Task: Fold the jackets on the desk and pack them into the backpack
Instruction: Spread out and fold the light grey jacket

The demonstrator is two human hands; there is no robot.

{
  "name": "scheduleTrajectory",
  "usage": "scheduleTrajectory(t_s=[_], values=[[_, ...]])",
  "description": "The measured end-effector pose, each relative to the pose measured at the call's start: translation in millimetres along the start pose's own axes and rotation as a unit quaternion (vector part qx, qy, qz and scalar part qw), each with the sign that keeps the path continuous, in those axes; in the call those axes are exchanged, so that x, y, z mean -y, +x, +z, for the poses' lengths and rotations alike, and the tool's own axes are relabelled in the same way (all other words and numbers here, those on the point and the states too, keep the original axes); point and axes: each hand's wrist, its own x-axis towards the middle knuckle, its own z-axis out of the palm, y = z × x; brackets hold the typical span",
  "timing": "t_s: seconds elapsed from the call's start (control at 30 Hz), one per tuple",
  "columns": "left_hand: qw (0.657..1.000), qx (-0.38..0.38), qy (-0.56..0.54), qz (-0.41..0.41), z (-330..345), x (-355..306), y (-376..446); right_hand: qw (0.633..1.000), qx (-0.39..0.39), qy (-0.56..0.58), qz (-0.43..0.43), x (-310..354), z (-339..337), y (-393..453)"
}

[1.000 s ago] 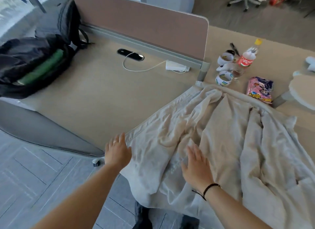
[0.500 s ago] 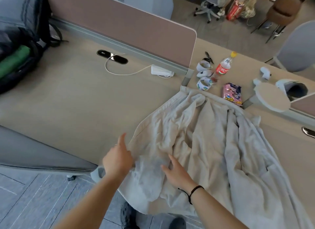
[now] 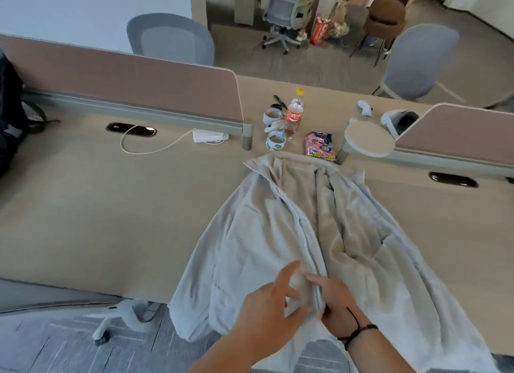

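We have the jacket [image 3: 292, 233] spread open on the counter [image 3: 111, 206], collar away from us near twelve o'clock, hem spilling over the near edge at six. The backpack [image 3: 8, 117] sits far off at nine o'clock, mostly out of frame. Our right hand [image 3: 333, 300] has its fingers [image 3: 315, 279] closed on the left front edge near the hem — the placket runs up from there toward the collar. Our left hand [image 3: 267, 303] lies alongside with fingers spread and loose, holding nothing that we can see, just pressing on the cloth.

We judge the fabric soft and light, a limp knit that will sag, wrinkle and drag rather than hold a fold. It should not slip from a pinch, but the overhang could pull it toward the floor. Best holds are the firmer seams — front edges, hem corners, shoulders — so we would draw the panels flat before folding. The bottle [image 3: 294, 114] and snack bag [image 3: 319, 146] stand just beyond the collar; we should keep sleeves from sweeping them.
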Motion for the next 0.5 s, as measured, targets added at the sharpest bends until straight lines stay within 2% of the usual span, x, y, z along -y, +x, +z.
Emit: scheduleTrajectory(t_s=[0.1,0.17,0.23,0.37,0.5], values=[[0.997,-0.001,0.017,-0.069,9,22,-1,0.992,-0.079,-0.099,0.028,-34,-48,18],[0.989,-0.017,0.046,-0.137,8,45,-1,0.971,-0.079,-0.225,0.034,-55,-61,28],[0.978,-0.021,0.081,-0.191,4,64,-5,0.951,-0.068,-0.300,0.029,-70,-65,35],[0.964,-0.018,0.105,-0.245,-4,81,-18,0.944,-0.084,-0.319,-0.029,-75,-66,43],[0.957,-0.051,0.109,-0.264,-11,77,-19,0.932,-0.118,-0.341,-0.050,-62,-71,39]])
